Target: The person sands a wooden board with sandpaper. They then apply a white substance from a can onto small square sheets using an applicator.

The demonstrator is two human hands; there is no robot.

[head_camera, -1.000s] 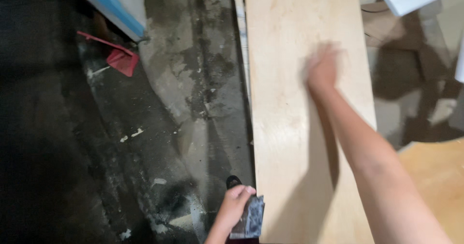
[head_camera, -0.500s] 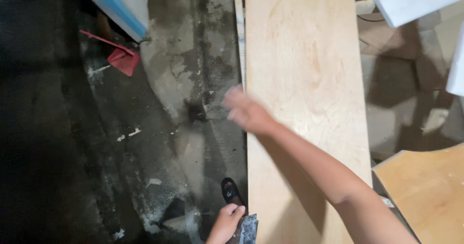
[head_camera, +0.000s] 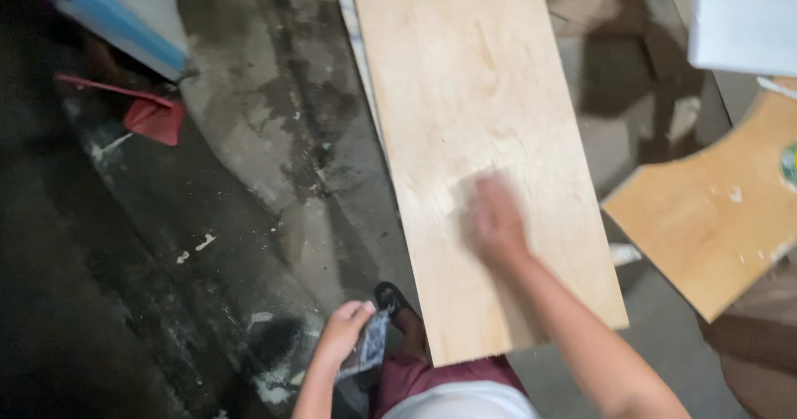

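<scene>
Plywood board [head_camera: 465, 112] lies long over the stained concrete floor [head_camera: 274, 137], right hand [head_camera: 496, 220] blurry, flat on it, grip released, left hand [head_camera: 342, 336] clenched on gritty sandpaper [head_camera: 370, 346].

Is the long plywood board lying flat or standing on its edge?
Lying flat: the plywood board shows its broad face to the camera, and the right hand rests blurred on top.

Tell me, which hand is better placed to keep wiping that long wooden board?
Probably the right hand: it lies flat on the plywood board, blurred mid-sweep. The left hand hangs off the board's edge, above the floor, gripping a small grey sheet.
</scene>
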